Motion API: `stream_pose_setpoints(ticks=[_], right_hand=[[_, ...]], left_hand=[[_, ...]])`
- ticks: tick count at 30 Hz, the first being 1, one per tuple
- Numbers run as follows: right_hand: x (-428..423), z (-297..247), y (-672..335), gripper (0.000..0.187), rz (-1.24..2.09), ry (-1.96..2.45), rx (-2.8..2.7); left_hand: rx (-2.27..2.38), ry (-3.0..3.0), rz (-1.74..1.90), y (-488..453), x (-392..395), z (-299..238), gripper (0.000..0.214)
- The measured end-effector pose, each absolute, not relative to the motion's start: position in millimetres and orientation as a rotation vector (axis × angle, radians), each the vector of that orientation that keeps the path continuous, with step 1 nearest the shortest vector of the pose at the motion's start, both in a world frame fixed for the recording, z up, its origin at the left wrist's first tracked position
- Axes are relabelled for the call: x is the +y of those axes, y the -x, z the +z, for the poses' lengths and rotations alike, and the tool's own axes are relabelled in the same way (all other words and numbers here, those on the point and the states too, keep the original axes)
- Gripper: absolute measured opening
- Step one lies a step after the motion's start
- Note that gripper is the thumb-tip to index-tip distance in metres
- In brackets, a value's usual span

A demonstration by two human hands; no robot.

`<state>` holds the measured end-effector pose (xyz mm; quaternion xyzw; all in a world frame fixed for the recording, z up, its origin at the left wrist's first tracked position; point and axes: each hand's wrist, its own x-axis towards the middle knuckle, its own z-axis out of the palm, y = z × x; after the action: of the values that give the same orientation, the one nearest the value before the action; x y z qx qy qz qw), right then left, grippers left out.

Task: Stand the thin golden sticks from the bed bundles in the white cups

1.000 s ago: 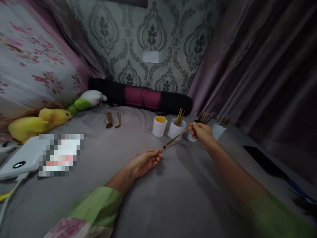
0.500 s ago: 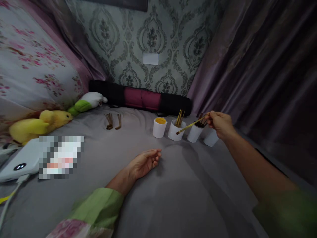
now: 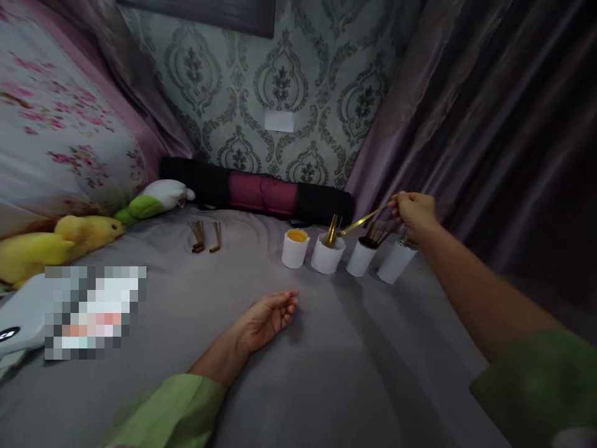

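"Above the white cup (image 3: 328,259) of gold sticks (image 3: 333,230), what is the right hand (image 3: 415,211) pinching?"

"A slim golden brush (image 3: 366,220), gripped near its upper end between thumb and fingers. It slants down leftward, straight and shiny, its lower tip at the cup's mouth, just beside the sticks. Whether it touches them cannot be told."

"And the left hand (image 3: 270,317)?"

"It lies relaxed on the soft grey cloth (image 3: 354,386), fingers loosely curled, well apart from the brush."

"How are the neighbouring containers shaped?"

"Round, with matte white walls. The left-hand tub (image 3: 295,252) shows a smooth yellow inside. To the right come a dark-mouthed pot (image 3: 359,261) bristling with thin brown stems (image 3: 377,233), then a white cylinder (image 3: 394,264) near the right wrist."

"Farther back?"

"Slender brown bundles (image 3: 196,236) lie leftward on faintly rippled fabric. Behind runs a plump black-and-maroon roll (image 3: 263,191), against ornate grey wallpaper (image 3: 280,81)."
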<state>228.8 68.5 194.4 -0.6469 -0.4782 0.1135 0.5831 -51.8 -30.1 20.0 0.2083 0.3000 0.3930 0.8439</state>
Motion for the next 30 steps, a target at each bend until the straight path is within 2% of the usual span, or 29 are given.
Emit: stream_pose_setpoints(ticks=[5,30], right_hand=[[86,196,-225,0.024,0.141,1.594,-1.195],[131,162,-215,0.022,0.165,1.771,-1.585]], left_hand=[[0.630,-0.442,0.839,52,-29,17,0.016],[0.602,-0.437,0.849,53,-26,15,0.014]])
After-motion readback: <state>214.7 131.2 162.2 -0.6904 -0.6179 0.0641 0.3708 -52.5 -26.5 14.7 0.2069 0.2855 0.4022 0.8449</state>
